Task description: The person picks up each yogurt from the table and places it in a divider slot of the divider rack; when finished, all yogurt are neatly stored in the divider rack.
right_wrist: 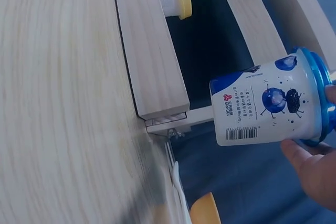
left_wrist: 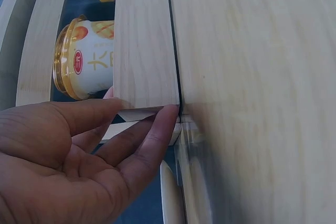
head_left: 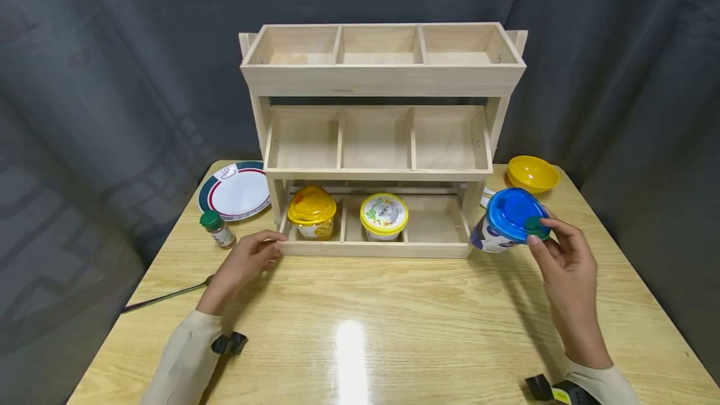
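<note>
At the bottom left corner of the wooden rack (head_left: 377,250), my left hand (head_left: 250,259) has its fingertips and thumb on the end of the front board (left_wrist: 147,40). Just inside that corner stands a tub with an amber lid (head_left: 312,211). My right hand (head_left: 568,261) grips a blue-lidded tub (head_left: 495,237) by its lid, thumb on one side and fingers on the other. Held tilted off the rack's right end, this tub shows blueberry pictures and a barcode in the right wrist view. A yellow-rimmed tub (head_left: 384,216) sits in the bottom tier's middle compartment.
A rimmed plate (head_left: 239,191) and a green-capped spice jar (head_left: 218,230) are left of the rack. Nearer lies a thin dark-handled utensil (head_left: 169,295). Behind the held tub is a yellow bowl (head_left: 532,174), with a white utensil (head_left: 486,197) beside the rack. Two divided tiers rise above.
</note>
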{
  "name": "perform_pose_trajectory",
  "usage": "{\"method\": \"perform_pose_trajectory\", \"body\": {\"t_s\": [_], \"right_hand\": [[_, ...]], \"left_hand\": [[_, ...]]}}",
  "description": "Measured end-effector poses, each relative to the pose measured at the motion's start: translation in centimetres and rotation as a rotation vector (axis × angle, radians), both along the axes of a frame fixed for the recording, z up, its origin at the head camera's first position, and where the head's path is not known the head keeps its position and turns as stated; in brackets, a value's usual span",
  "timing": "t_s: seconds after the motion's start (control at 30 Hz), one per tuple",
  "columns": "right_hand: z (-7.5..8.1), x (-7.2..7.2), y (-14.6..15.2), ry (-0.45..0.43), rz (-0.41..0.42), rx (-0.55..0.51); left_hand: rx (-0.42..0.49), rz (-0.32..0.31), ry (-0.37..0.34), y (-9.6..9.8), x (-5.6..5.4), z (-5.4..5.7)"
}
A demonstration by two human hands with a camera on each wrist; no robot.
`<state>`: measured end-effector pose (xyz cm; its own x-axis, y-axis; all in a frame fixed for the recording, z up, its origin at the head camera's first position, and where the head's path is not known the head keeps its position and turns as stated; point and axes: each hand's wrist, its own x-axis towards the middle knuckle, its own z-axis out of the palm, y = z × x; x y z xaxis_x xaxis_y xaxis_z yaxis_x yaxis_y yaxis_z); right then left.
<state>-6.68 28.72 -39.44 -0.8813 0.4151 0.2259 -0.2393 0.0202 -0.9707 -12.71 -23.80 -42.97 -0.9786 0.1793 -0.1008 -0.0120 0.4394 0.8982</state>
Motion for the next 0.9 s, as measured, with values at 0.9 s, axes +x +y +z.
{"method": "perform_pose_trajectory", "body": {"t_s": [0.9], "right_hand": [[0.5, -2.0, -3.7, 0.018, 0.102, 0.175]], "left_hand": [[0.015, 0.002, 0.015, 0.0, 0.0, -0.1]]}}
